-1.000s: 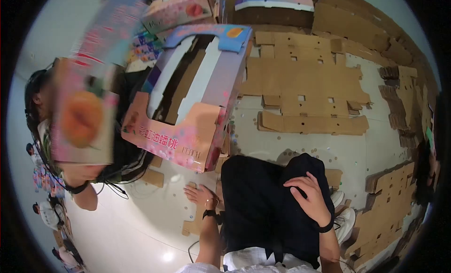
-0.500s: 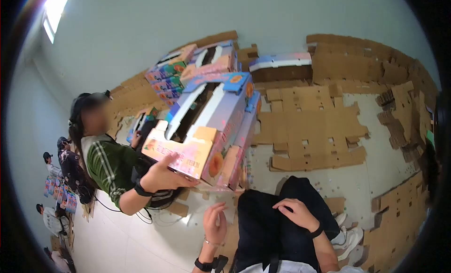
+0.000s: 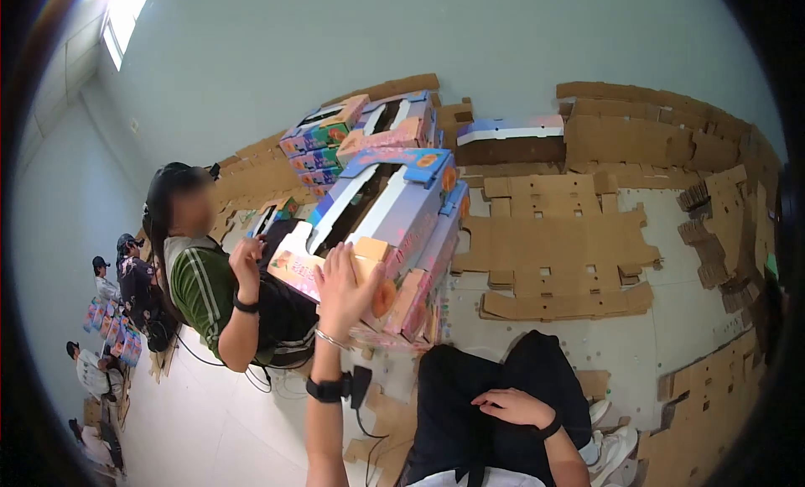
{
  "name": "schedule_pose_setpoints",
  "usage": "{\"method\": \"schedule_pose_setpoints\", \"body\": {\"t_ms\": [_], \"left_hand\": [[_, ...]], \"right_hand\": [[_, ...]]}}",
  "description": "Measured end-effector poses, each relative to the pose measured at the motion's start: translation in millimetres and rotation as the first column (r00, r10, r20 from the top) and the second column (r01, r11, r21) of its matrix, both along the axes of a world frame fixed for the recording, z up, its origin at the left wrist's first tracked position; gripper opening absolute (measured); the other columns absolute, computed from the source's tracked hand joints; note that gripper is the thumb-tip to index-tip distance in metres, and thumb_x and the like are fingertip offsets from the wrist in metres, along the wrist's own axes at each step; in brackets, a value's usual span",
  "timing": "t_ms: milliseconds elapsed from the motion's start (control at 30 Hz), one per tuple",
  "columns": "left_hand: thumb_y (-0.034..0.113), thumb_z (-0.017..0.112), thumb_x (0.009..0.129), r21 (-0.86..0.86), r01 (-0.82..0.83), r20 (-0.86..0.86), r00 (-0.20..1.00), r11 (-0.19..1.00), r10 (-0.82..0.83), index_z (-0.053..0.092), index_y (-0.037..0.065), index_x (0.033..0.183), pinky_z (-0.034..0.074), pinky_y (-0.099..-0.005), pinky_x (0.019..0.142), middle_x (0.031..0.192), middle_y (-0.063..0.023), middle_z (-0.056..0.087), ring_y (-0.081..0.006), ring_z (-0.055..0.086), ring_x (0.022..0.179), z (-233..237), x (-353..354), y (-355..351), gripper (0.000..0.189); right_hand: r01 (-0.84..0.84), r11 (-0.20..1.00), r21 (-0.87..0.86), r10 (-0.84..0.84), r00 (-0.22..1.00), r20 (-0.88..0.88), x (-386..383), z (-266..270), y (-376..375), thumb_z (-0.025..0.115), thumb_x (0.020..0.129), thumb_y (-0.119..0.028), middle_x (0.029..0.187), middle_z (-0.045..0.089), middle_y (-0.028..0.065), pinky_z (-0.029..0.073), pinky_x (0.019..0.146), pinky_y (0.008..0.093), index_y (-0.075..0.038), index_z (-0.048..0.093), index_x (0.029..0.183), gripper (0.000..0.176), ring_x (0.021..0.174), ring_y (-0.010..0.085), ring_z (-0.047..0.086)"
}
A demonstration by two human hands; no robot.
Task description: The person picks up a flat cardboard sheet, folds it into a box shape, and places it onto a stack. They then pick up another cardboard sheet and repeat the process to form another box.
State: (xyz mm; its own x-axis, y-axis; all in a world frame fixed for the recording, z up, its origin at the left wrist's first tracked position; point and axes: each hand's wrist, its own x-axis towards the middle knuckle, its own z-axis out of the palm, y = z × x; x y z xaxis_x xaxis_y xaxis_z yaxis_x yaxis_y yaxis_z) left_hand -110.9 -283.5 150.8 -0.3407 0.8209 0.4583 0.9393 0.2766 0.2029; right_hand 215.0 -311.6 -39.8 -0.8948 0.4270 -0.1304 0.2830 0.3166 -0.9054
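Note:
My left hand is reached out with its fingers extended against the near end of a pink, blue and orange printed carton. The carton has a long slot in its top and sits on another printed carton. My hand is not wrapped round it, and its palm side is hidden. On my dark-trousered thigh rests my right hand, fingers stretched out and holding nothing.
A co-worker in a green sleeve sits close at the left. More printed cartons are stacked behind. Flattened brown cardboard lies on the floor ahead, with more cardboard sheets at the right. Other people are far left.
My left hand has moved up from beside my knee to the carton. The co-worker's hand has left the carton's near end and drawn back. The upper carton now sits lower on the stack.

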Motion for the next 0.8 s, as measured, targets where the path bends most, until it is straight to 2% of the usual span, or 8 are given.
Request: {"method": "schedule_pose_setpoints", "body": {"t_ms": [133,367,433,467,533,600,667,800], "left_hand": [[0.053,0.065,0.07,-0.096,0.015,-0.055,0.998,0.995,-0.02,0.047,0.0,0.111,0.031,-0.0455,0.094,0.112,-0.0177,0.049,-0.0334,0.046,0.109,19,-3,12,0.07],[0.039,0.072,0.066,0.097,0.011,-0.053,0.999,0.995,-0.006,0.049,0.0,0.099,0.031,-0.0439,0.09,0.102,-0.0173,0.049,-0.0331,0.045,0.099,14,7,15,0.055],[0.033,0.073,0.063,0.092,0.073,0.28,0.955,0.993,-0.096,0.048,0.0,0.098,0.032,-0.0414,0.088,0.094,-0.0179,0.052,-0.034,0.046,0.094,30,18,6,0.054],[0.033,0.073,0.063,0.088,0.076,0.283,0.954,0.993,-0.098,0.048,0.0,0.098,0.032,-0.0414,0.088,0.094,-0.0179,0.052,-0.034,0.046,0.094,35,28,0,0.054],[0.028,0.074,0.062,0.129,0.083,0.288,0.95,0.988,-0.118,0.048,0.001,0.098,0.033,-0.0404,0.086,0.087,-0.0178,0.055,-0.0338,0.048,0.087,34,54,-26,0.052],[0.025,0.074,0.061,0.113,0.08,0.3,0.948,0.99,-0.11,0.047,0.001,0.098,0.034,-0.041,0.084,0.09,-0.0182,0.054,-0.0344,0.047,0.087,25,70,-52,0.051],[0.023,0.077,0.058,0.112,0.085,0.31,0.943,0.99,-0.116,0.047,0.001,0.098,0.035,-0.0423,0.082,0.088,-0.0166,0.052,-0.0344,0.047,0.088,19,94,-86,0.054],[0.028,0.082,0.053,0.011,0.213,0.2,0.957,0.977,-0.211,0.048,0.002,0.098,0.033,-0.0403,0.082,0.087,-0.0124,0.05,-0.0304,0.048,0.086,-9,148,-142,0.063]], "right_hand": [[-0.053,0.999,0.006,0.053,0.997,0.054,12,-9,-5,0.049,0.094,-0.028,0.112,0.062,0.011,0.047,0.085,0.0374,-0.01,0.057,0.117,0.031,0.099,0.0287,0.061],[0.001,0.999,0.039,0.0,0.999,-0.034,10,13,-3,0.05,0.094,-0.028,0.105,0.064,0.0126,0.049,0.081,0.0358,-0.008,0.058,0.115,0.03,0.096,0.0283,0.062],[0.042,0.997,0.058,-0.035,0.992,-0.124,11,25,-2,0.052,0.094,-0.024,0.101,0.065,0.0108,0.049,0.079,0.032,-0.006,0.058,0.114,0.028,0.09,0.023,0.063],[0.046,0.998,0.053,-0.039,0.992,-0.122,11,31,-1,0.052,0.094,-0.024,0.101,0.065,0.0108,0.049,0.079,0.032,-0.006,0.058,0.114,0.028,0.09,0.023,0.063],[0.128,0.952,-0.277,-0.199,0.948,-0.248,10,40,2,0.051,0.095,-0.023,0.1,0.065,0.0085,0.049,0.079,0.0318,-0.003,0.058,0.115,0.03,0.088,0.0186,0.062],[0.157,0.927,-0.341,-0.262,0.92,-0.29,7,40,10,0.048,0.096,-0.025,0.105,0.063,0.0088,0.047,0.083,0.0308,-0.004,0.056,0.119,0.032,0.091,0.0163,0.06],[0.205,0.783,-0.587,-0.518,0.738,-0.434,1,36,20,0.047,0.096,-0.03,0.118,0.057,0.0096,0.043,0.091,0.0318,-0.006,0.047,0.128,0.04,0.104,0.0173,0.056],[0.171,0.601,-0.781,-0.715,0.553,-0.429,-16,59,23,0.049,0.094,-0.038,0.13,0.047,0.0094,0.038,0.099,0.0341,-0.009,0.037,0.136,0.052,0.116,0.019,0.048]]}}
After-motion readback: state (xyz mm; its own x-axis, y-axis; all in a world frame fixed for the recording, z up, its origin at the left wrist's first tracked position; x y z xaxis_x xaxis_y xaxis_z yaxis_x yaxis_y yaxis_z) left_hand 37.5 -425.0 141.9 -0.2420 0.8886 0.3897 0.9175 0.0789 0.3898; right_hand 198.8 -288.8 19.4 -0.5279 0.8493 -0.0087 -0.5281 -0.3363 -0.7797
